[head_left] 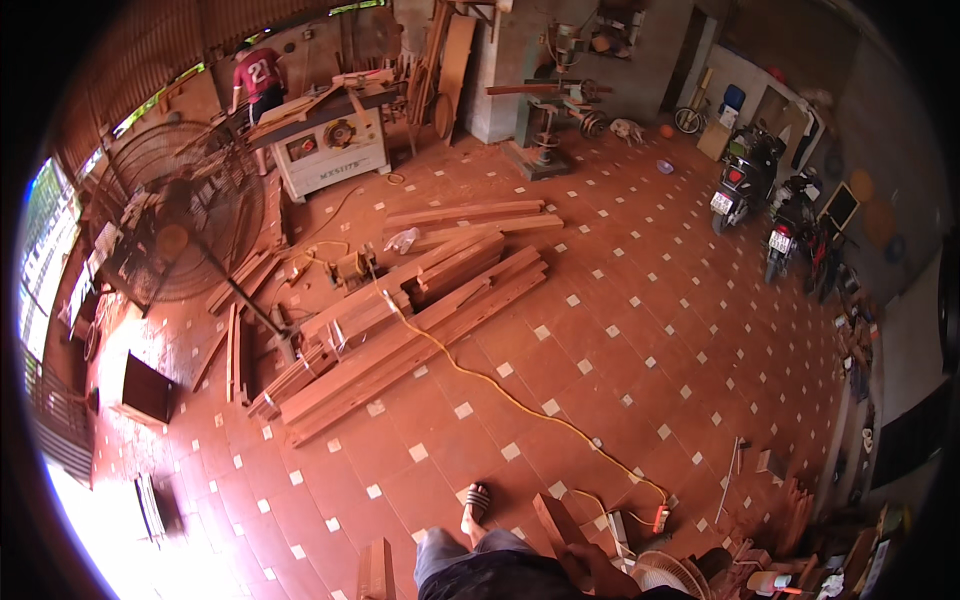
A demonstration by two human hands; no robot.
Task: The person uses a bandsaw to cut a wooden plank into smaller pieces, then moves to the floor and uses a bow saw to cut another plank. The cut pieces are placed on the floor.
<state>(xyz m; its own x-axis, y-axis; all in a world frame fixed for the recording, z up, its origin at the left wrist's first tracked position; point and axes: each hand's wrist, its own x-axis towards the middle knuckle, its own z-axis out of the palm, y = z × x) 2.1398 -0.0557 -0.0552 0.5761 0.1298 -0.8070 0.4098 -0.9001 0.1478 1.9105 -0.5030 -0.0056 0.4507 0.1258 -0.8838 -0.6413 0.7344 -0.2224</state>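
A carpentry workshop (motorbikes (752,165) to the right), with a machine table (335,165) and long timber beams (400,354).

A floor of terracotta-red tiles (640,340) with small cream square insets spreads out before me. On my left, harsh white daylight enters through a barred opening (45,240) and bleaches the nearest tiles. A brown corrugated wall (145,70) climbs beyond it, with bright greenish gaps showing. Across from me I see a pale square-edged pillar (500,80), a dull grey plastered wall (655,65) and a dark narrow doorway (684,60). A large round wire-caged fan (173,240) stands left; the room dims toward my right.
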